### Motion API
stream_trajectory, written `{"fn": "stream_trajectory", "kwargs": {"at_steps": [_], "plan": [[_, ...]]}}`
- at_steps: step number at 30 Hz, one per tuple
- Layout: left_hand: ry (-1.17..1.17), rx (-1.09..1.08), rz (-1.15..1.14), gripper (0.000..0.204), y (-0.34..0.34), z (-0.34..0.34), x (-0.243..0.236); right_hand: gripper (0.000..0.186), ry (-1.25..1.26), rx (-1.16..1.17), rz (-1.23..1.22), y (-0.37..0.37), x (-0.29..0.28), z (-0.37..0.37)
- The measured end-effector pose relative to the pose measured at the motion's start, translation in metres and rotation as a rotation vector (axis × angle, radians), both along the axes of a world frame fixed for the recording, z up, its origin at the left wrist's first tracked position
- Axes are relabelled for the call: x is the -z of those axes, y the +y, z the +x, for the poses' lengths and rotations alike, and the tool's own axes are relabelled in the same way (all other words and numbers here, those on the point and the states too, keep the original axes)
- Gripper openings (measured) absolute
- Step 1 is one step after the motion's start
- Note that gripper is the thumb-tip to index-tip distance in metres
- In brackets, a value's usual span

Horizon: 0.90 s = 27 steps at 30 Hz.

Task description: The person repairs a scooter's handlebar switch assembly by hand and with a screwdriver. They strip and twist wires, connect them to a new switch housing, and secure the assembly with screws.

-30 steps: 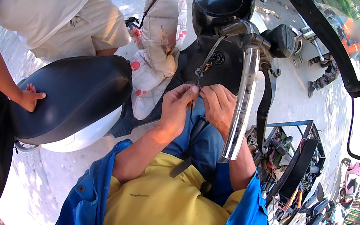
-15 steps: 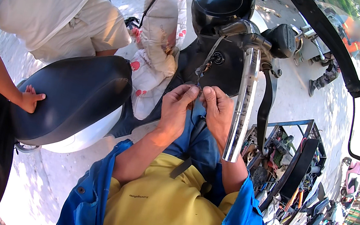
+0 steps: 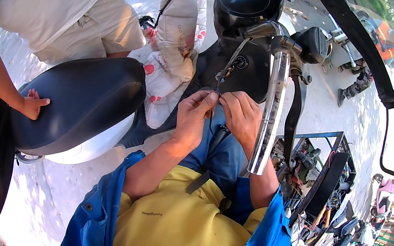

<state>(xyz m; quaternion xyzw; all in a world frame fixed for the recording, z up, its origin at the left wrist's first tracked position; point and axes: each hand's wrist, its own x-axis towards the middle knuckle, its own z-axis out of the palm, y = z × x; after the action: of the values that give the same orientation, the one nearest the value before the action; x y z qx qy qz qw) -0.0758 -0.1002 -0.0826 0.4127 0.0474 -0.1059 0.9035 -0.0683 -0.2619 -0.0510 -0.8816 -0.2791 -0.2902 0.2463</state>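
Thin dark wires hang down from the scooter's handlebar area to my fingers. My left hand pinches their lower end between thumb and forefinger, and a loose black strand dangles below. Close beside it, my right hand is closed, fingertips at the same wire ends; its thumb is mostly hidden. The chrome handlebar comes down just right of my right hand and passes over my right forearm. A black lever hangs beyond it. Behind the wires is the scooter's black front panel.
A person's hand rests on the black scooter seat at left. A quilted cover drapes over the scooter. At right stands a metal rack crammed with tools and parts. A dark-framed windshield spans the upper right.
My right hand has turned and shifted slightly right, its thumb now tucked behind the fingers. My left hand keeps its pinch on the wires. The view has shifted slightly.
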Motion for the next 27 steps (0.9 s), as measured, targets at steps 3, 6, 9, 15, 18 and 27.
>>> {"fn": "stream_trajectory", "kwargs": {"at_steps": [3,6,9,15,18,27], "plan": [[0.012,-0.024,0.042,0.018,-0.001,0.0,-0.002,0.015,0.134,0.048,0.094,0.012,-0.006,-0.003],[0.0,-0.027,0.119,0.021,0.003,-0.001,-0.005,0.01,0.208,0.038,0.301,0.022,-0.003,-0.003],[-0.043,-0.043,0.24,0.02,0.009,-0.005,-0.007,0.013,0.331,0.115,0.446,0.029,-0.001,-0.007],[-0.186,-0.156,0.343,0.019,0.015,-0.009,-0.011,0.026,0.577,0.175,0.791,0.037,0.008,-0.01],[-0.213,-0.158,0.307,0.019,0.015,-0.004,-0.018,0.03,0.665,0.112,1.065,0.042,0.02,-0.008],[-0.271,-0.145,0.382,0.015,0.015,0.005,-0.006,0.03,0.772,-0.01,1.227,0.046,0.023,-0.02]]}}
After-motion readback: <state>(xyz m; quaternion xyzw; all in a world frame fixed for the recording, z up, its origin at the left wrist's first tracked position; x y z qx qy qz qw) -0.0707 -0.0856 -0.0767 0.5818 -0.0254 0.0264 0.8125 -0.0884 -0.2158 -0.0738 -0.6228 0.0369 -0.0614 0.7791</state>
